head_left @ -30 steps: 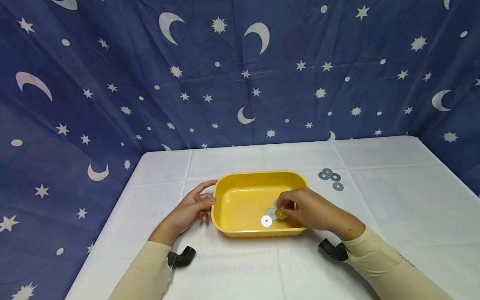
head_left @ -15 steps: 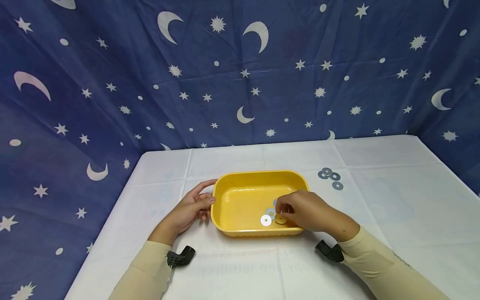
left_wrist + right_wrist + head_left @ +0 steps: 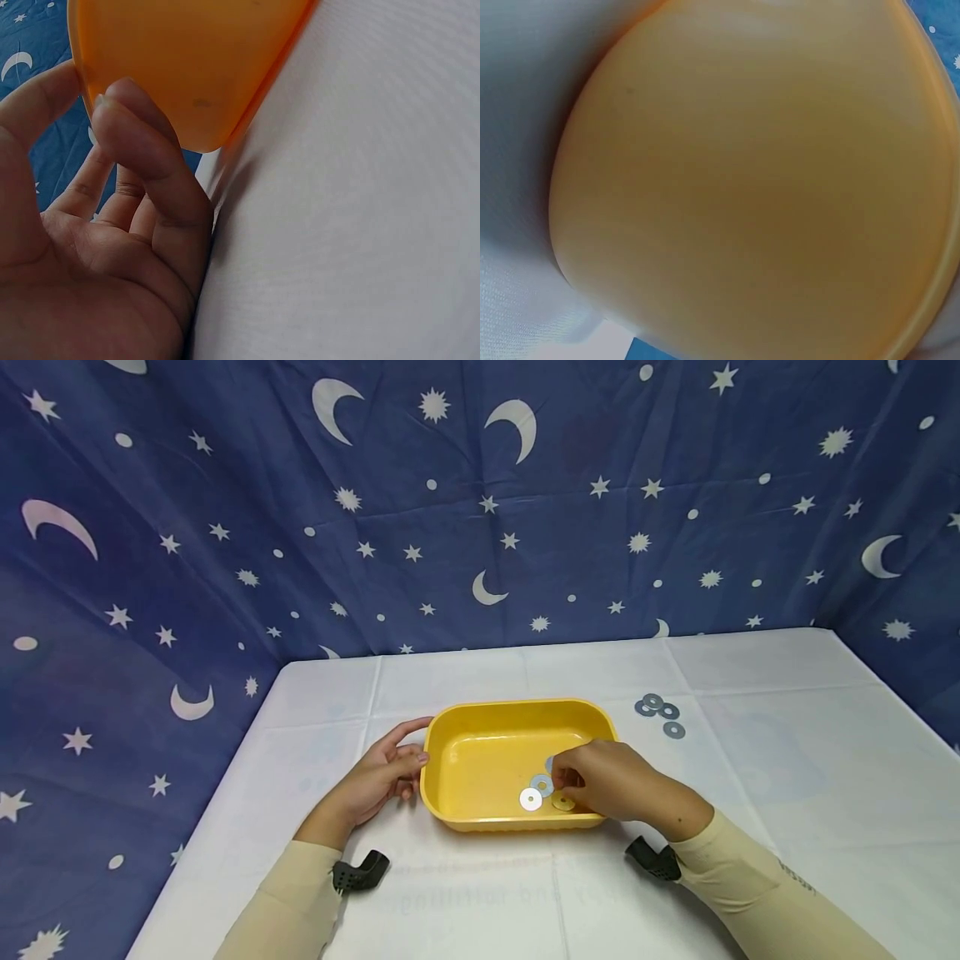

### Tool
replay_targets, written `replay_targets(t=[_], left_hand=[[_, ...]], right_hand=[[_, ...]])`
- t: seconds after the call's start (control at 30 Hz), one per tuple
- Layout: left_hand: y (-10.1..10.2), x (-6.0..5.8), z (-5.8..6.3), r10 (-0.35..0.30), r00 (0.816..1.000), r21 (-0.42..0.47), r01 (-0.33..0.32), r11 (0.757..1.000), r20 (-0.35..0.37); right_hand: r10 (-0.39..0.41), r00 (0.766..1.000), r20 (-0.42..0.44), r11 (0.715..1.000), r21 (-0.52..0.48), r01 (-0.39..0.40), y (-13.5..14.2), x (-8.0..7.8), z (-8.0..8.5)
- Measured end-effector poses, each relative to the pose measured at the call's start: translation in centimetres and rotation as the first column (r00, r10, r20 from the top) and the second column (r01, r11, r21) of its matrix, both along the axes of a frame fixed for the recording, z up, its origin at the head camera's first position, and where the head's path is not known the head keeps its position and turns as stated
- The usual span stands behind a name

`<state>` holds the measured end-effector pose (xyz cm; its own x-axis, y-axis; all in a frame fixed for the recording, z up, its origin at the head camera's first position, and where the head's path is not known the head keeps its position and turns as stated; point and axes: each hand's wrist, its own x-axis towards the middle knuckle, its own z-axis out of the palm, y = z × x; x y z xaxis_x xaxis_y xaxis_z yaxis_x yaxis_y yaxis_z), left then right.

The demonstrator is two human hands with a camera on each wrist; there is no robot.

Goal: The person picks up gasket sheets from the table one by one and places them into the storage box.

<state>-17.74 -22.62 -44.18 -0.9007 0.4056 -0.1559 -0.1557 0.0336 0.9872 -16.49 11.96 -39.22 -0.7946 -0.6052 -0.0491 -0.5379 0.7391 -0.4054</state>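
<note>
A yellow plastic tray (image 3: 517,825) stands on the white cloth, filling much of the right wrist view. My left hand (image 3: 378,785) rests at its left end, index fingertip and thumb touching the rim; the left wrist view shows the fingers (image 3: 45,105) loosely bent against the outer wall. Inside the tray's right half, my right hand (image 3: 607,781) has its fingers curled down, thumb and fingertips at the edge of a yellowish-looking washer (image 3: 558,803). Silver washers (image 3: 530,799) lie beside it, one partly hidden by the fingers. The right wrist view hides the fingertips behind the tray wall.
Several grey washers (image 3: 673,730) lie on the cloth behind and to the right of the tray, some overlapping. A blue curtain (image 3: 420,510) with moons and stars hangs behind the table. Black wrist mounts (image 3: 362,872) stick out under both forearms.
The right hand has shifted slightly left and down in the tray, and the washer at its fingertips has moved nearer the front wall. The left hand has stayed at the rim.
</note>
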Motion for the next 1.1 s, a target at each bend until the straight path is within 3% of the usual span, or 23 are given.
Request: replay_targets(t=[0.5,0.7,0.87,1.1], left_hand=[[0.0,-0.1,-0.1,0.008,1.0,-0.005,-0.008,1.0,0.004],[0.0,0.0,-0.1,0.003,1.0,0.001,-0.003,1.0,0.003],[0.1,0.0,-0.1,0.004,1.0,0.002,-0.004,1.0,0.005],[0.0,0.0,0.0,0.003,1.0,0.002,-0.003,1.0,0.004]], right_hand=[[0.004,0.999,-0.037,1.0,0.007,-0.004,0.0,0.0,-0.1],[-0.002,1.0,-0.006,1.0,0.007,0.002,0.2,0.0,0.0],[0.02,1.0,0.004,0.998,-0.067,-0.02,1.1,-0.2,0.4],[-0.009,0.996,-0.086,0.976,-0.216,-0.01,2.5,-0.7,1.9]])
